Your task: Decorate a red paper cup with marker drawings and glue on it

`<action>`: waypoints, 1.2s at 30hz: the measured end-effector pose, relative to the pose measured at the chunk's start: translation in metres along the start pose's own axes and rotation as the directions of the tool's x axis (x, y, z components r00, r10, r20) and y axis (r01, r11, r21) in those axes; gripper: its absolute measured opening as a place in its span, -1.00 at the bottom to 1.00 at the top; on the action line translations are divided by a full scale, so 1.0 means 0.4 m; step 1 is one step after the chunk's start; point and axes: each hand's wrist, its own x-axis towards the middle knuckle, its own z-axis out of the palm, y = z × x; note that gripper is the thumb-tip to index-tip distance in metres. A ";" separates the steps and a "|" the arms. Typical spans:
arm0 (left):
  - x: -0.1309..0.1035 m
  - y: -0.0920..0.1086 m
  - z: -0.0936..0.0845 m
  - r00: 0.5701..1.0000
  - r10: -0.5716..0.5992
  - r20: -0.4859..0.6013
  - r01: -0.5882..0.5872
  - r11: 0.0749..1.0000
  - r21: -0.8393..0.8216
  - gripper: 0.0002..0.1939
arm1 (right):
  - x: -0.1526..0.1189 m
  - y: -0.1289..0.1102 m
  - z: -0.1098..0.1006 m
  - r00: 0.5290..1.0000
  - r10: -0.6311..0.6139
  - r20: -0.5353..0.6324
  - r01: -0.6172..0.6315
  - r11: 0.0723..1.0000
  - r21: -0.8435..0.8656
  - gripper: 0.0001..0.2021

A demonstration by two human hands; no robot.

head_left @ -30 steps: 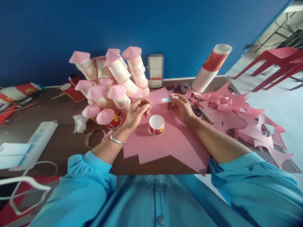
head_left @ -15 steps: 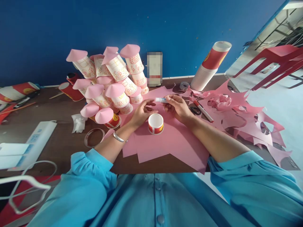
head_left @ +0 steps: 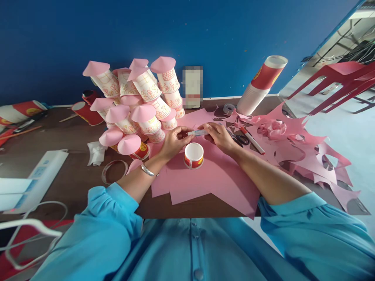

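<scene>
Both hands meet over a small white glue tube (head_left: pixel 198 133) with bluish print, held level above the pink paper. The fingertips of my left hand (head_left: pixel 175 141) close on its left end, while my right hand (head_left: pixel 217 136) pinches the right end. Just below them a short red-and-white paper cup (head_left: pixel 193 155) stands upright, its white inside showing. It rests on overlapping pink paper sheets (head_left: pixel 202 185). To the left of my left hand is a cluster of stacked paper cups (head_left: pixel 146 88) with drawn patterns and pink paper cones (head_left: pixel 143 113) on top.
A tall cup stack (head_left: pixel 258 91) leans at the back right, near a tape roll (head_left: pixel 229 108). Scissors (head_left: pixel 241 139), a red-and-white marker (head_left: pixel 252 140) and cut pink scraps (head_left: pixel 313 156) lie rightward. A phone (head_left: pixel 192 86) leans on the wall. A power strip (head_left: pixel 43 177) lies left.
My left hand has come to the tube's left end and closed on it. My right hand has brought the tube slightly lower, nearer the cup.
</scene>
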 end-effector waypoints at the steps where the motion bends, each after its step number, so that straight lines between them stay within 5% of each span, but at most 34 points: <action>1: -0.001 0.000 0.000 1.000 0.002 -0.004 -0.002 1.000 -0.001 -0.60 | 0.001 0.000 0.002 0.999 -0.032 -0.016 0.032 0.999 -0.033 -0.23; 7: -0.002 0.013 -0.011 0.999 -0.043 -0.023 0.043 0.999 -0.006 -0.52 | 0.004 -0.001 0.010 0.992 -0.128 -0.006 0.127 0.989 -0.080 -0.39; 12: -0.003 0.017 -0.016 0.999 -0.036 -0.008 0.036 0.999 -0.021 -0.41 | -0.003 -0.013 -0.011 0.995 -0.092 0.035 0.096 0.986 -0.138 -0.40; 22: -0.005 0.015 -0.013 0.996 -0.094 -0.015 0.091 0.989 -0.116 -0.34 | 0.004 0.005 -0.013 0.967 -0.251 -0.047 0.234 0.944 -0.232 -0.46; 31: 0.005 0.009 -0.022 0.991 -0.130 -0.026 0.128 0.989 -0.075 -0.41 | 0.011 -0.004 -0.022 0.987 -0.150 -0.061 0.147 0.988 -0.052 -0.33; 36: -0.001 0.002 0.001 0.998 0.055 -0.037 -0.049 0.990 0.135 -0.67 | 0.004 -0.012 -0.028 0.999 -0.018 0.032 0.023 0.990 -0.141 -0.36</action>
